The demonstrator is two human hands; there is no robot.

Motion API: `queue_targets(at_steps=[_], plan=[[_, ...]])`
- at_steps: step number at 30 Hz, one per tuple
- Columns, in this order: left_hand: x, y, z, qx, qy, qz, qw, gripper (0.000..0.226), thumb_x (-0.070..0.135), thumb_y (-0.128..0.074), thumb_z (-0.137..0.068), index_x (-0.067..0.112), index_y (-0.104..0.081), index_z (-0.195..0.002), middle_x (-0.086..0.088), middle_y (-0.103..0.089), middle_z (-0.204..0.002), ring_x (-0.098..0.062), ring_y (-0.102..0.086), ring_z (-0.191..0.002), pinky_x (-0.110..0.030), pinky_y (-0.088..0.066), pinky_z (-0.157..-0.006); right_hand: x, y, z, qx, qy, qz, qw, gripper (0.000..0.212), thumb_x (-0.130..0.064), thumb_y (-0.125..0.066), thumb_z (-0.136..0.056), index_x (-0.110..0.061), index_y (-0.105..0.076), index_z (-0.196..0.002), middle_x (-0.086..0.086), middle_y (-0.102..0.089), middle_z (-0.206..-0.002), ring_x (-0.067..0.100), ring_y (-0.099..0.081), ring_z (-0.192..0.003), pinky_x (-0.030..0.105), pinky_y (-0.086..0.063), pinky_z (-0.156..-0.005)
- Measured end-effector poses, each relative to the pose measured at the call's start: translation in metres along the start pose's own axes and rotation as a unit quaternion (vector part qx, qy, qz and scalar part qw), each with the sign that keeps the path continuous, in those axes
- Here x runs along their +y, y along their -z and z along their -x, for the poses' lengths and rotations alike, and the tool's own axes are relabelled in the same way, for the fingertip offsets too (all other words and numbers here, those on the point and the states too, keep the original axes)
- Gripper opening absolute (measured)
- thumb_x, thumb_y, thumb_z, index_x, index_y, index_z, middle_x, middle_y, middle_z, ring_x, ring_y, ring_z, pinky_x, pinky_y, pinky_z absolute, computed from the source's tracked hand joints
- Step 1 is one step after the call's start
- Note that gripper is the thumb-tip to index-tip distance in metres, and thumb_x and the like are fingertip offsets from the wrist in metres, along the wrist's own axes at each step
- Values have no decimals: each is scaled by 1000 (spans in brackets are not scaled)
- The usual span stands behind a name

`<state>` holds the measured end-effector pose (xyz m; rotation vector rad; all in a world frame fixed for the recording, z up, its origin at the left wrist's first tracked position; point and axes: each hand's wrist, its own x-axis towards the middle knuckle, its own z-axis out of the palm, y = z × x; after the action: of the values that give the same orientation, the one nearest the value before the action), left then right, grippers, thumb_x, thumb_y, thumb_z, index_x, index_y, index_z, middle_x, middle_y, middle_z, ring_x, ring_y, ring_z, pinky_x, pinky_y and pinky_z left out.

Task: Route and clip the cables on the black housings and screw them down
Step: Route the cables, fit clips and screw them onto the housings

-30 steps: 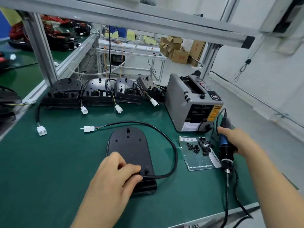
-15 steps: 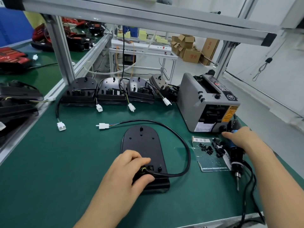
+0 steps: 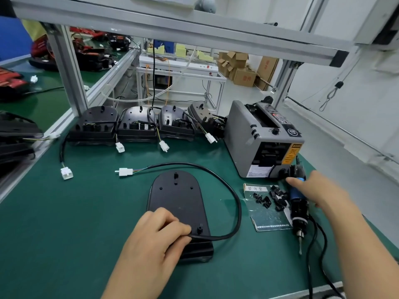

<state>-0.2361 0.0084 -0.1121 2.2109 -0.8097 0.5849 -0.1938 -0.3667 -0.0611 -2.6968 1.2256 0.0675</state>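
The flat, rounded black housing point(image 3: 178, 203) is matte plastic. The left hand point(image 3: 157, 238) pinches its smooth cable point(image 3: 233, 195); the right hand point(image 3: 321, 190) grips the screwdriver point(image 3: 298, 208).

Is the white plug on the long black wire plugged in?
Unplugged. The white plug lies bare on the green mat, joined to nothing.

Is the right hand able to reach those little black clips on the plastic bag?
Probably yes: the clips lie just beside the right hand with nothing between, though it would first have to free itself of the screwdriver it holds.
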Motion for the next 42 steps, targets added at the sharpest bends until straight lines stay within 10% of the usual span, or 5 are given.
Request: queue_targets(at_steps=[4, 11, 17, 23, 42], plan=[[-3, -5, 3, 20, -15, 1, 1000, 11, 37, -52, -83, 33, -60, -88, 19, -46, -89, -4, -45, -82, -33, -53, -60, -5, 18, 18, 58, 35, -14, 998, 62, -58, -48, -89, -15, -45, -133, 13, -44, -135, 34, -50, -117, 42, -43, -87], [-7, -10, 2, 41, -33, -2, 999, 29, 52, -33, -96, 35, -56, -92, 17, -47, -91, -7, -48, -84, -21, -49, -84, -34, 64, 45, 129, 218, -178, 951, 11, -23, -57, -85, -24, -64, -76, -5, -62, -70, 16, -55, -64, 28, -40, -58], [-7, -13, 3, 67, -34, -3, 997, 27, 51, -35, -96, 34, -56, -91, 14, -48, -91, -10, -49, -87, -3, -30, -95, -57, 88, 52, -129, 300, -213, 921, 9, -22, -70, -82, -21, -72, -74, -4, -66, -68, 6, -57, -61, 21, -44, -61], [-7, -14, 1, 81, -40, -3, 996, 27, 52, -36, -95, 35, -56, -91, 15, -48, -93, -10, -51, -88, -18, -46, -84, -53, 55, 18, -99, 163, -179, 965, 9, -12, -63, -84, -5, -68, -81, 6, -60, -62, 15, -50, -53, 21, -42, -48], [-7, -15, 2, 73, -31, -5, 997, 30, 54, -34, -95, 36, -57, -91, 14, -51, -92, -11, -51, -92, -8, -35, -88, -49, 10, 4, -105, 22, -597, 795, 13, -19, -67, -86, -6, -66, -91, 1, -58, -64, 5, -51, -43, 16, -45, -39]])
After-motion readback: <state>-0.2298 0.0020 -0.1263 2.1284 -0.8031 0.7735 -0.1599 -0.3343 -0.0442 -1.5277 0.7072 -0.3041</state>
